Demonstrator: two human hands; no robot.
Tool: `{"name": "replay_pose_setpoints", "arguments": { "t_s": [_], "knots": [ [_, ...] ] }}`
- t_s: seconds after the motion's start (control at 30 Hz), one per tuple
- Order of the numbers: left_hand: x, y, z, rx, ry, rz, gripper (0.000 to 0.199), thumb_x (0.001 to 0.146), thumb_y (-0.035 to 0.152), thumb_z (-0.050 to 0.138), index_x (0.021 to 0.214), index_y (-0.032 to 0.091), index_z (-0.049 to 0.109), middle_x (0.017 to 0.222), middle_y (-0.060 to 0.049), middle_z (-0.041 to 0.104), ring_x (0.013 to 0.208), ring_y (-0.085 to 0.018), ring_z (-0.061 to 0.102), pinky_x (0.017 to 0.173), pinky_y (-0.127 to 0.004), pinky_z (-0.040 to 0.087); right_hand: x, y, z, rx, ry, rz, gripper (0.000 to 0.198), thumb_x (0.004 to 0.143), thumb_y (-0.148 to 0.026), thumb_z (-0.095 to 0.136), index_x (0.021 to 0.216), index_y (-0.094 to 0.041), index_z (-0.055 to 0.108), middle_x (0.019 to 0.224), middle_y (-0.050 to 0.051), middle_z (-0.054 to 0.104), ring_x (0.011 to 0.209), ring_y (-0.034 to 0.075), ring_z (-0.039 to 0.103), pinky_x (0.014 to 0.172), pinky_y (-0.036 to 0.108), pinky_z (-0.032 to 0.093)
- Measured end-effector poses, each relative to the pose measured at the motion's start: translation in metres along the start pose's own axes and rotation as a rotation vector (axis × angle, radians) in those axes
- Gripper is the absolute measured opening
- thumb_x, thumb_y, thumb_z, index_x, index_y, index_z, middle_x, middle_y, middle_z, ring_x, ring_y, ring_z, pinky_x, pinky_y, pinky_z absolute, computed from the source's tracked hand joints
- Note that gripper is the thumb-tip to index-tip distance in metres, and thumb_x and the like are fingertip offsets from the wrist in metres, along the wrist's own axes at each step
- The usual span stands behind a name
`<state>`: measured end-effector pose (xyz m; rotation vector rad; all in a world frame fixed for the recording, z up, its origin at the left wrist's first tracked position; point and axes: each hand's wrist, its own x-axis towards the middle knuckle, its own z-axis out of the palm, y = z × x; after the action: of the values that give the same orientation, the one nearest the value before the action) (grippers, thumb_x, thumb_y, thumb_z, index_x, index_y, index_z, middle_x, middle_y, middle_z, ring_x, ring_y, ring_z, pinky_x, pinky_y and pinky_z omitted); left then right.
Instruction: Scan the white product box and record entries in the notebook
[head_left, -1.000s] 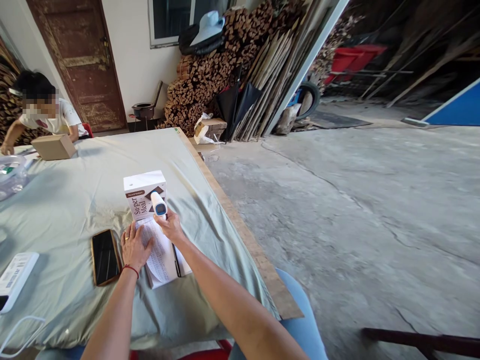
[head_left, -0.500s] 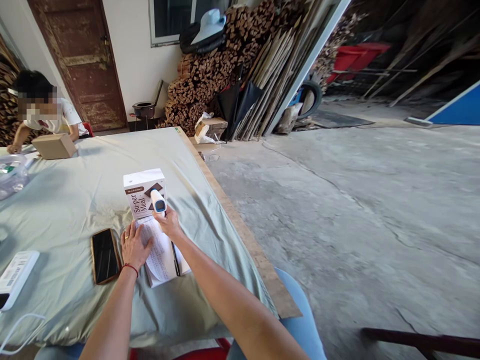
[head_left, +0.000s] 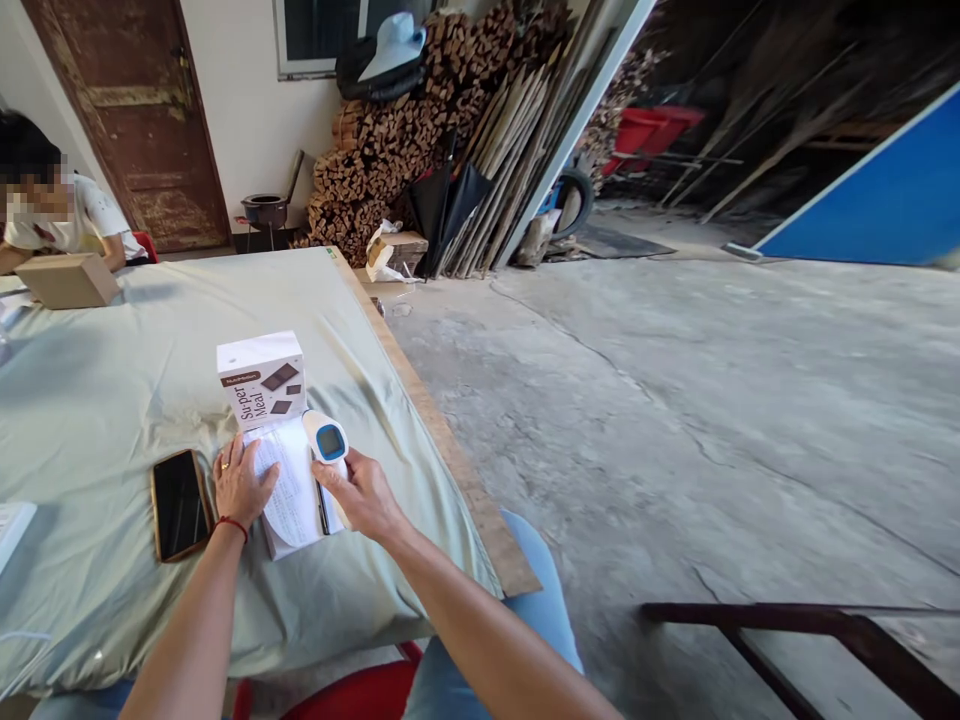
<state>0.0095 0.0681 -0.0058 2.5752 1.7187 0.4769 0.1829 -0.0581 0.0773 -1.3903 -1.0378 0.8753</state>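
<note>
My right hand (head_left: 365,492) is wrapped round the handle of a white infrared thermometer (head_left: 328,437), whose blue-rimmed screen faces me. It is held over the right edge of an open notebook (head_left: 289,495) with handwriting on its page. On the notebook, partly behind the right hand, lies a black pen (head_left: 322,508). My left hand (head_left: 244,480) rests with fingers spread on the notebook's left side. Just beyond the notebook stands a white box (head_left: 262,380) printed "Super Meal". To the left of my left hand lies a smartphone (head_left: 181,505) with a dark screen.
A light green cloth (head_left: 180,320) covers the table. At the far left a person (head_left: 90,215) sits behind a cardboard box (head_left: 67,281). A white power strip (head_left: 13,528) lies at the left edge. Stacked firewood (head_left: 390,130) stands along the wall.
My right hand has drawn the thermometer back from the white box's front, toward me and to the right of it. My left hand stays on the notebook. The view has turned right.
</note>
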Motion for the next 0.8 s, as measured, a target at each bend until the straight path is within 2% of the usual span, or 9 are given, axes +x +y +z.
{"name": "replay_pose_setpoints", "arguments": {
  "t_s": [0.2,0.37,0.43,0.53,0.63,0.73,0.8],
  "knots": [
    [0.001,0.002,-0.004,-0.009,-0.006,0.011,0.050,0.090,0.041,0.058,0.134,0.017,0.061,0.156,-0.017,0.047,0.145,-0.034,0.042,0.120,-0.052,0.032,-0.025,-0.011,-0.017,0.027,-0.118,0.060,0.041,0.074,-0.059,0.060,0.063,-0.023,0.043,0.056,-0.005,0.034,0.053,0.010,0.032,0.048,0.024,0.027],
    [0.001,0.000,-0.003,-0.026,0.017,-0.007,0.050,0.088,0.042,0.062,0.130,0.015,0.063,0.154,-0.020,0.045,0.144,-0.037,0.040,0.118,-0.051,0.034,-0.026,0.006,-0.028,-0.044,-0.098,0.085,0.038,0.076,-0.055,0.060,0.064,-0.022,0.048,0.055,-0.005,0.038,0.053,0.010,0.035,0.049,0.024,0.026],
    [0.002,0.000,-0.004,-0.043,0.013,-0.015,0.048,0.087,0.044,0.064,0.125,0.015,0.066,0.148,-0.020,0.049,0.139,-0.036,0.045,0.116,-0.051,0.037,-0.019,0.022,-0.035,-0.190,-0.041,0.112,0.029,0.077,-0.046,0.060,0.066,-0.020,0.052,0.057,-0.004,0.043,0.054,0.011,0.039,0.050,0.024,0.027],
    [0.000,0.003,-0.009,-0.059,-0.052,0.022,0.040,0.090,0.040,0.061,0.121,0.018,0.068,0.136,-0.017,0.059,0.129,-0.033,0.055,0.117,-0.052,0.035,-0.004,0.047,-0.046,-0.551,0.055,0.145,0.015,0.076,-0.033,0.064,0.075,-0.019,0.061,0.070,0.000,0.057,0.065,0.014,0.051,0.057,0.024,0.032],
    [-0.011,0.009,-0.014,-0.064,-0.097,0.023,0.035,0.089,0.036,0.062,0.120,0.020,0.069,0.138,-0.015,0.059,0.127,-0.034,0.057,0.118,-0.059,0.032,0.009,0.064,-0.054,-0.859,0.042,0.199,0.017,0.082,-0.034,0.066,0.086,-0.018,0.067,0.086,0.005,0.066,0.080,0.019,0.061,0.065,0.026,0.038],
    [-0.038,0.015,-0.015,-0.079,-0.133,0.046,0.042,0.083,0.039,0.070,0.121,0.021,0.069,0.143,-0.016,0.057,0.132,-0.036,0.053,0.116,-0.058,0.035,0.016,0.073,-0.060,-0.994,0.019,0.223,0.022,0.089,-0.036,0.062,0.100,-0.018,0.069,0.096,0.009,0.068,0.090,0.022,0.066,0.073,0.028,0.042],
    [-0.061,0.015,-0.014,-0.104,-0.150,0.149,0.052,0.081,0.042,0.074,0.127,0.020,0.067,0.147,-0.016,0.053,0.140,-0.036,0.046,0.117,-0.055,0.036,0.017,0.075,-0.062,-1.029,0.026,0.220,0.026,0.088,-0.036,0.063,0.106,-0.018,0.069,0.105,0.012,0.068,0.097,0.025,0.065,0.076,0.030,0.044]
  ]
}}
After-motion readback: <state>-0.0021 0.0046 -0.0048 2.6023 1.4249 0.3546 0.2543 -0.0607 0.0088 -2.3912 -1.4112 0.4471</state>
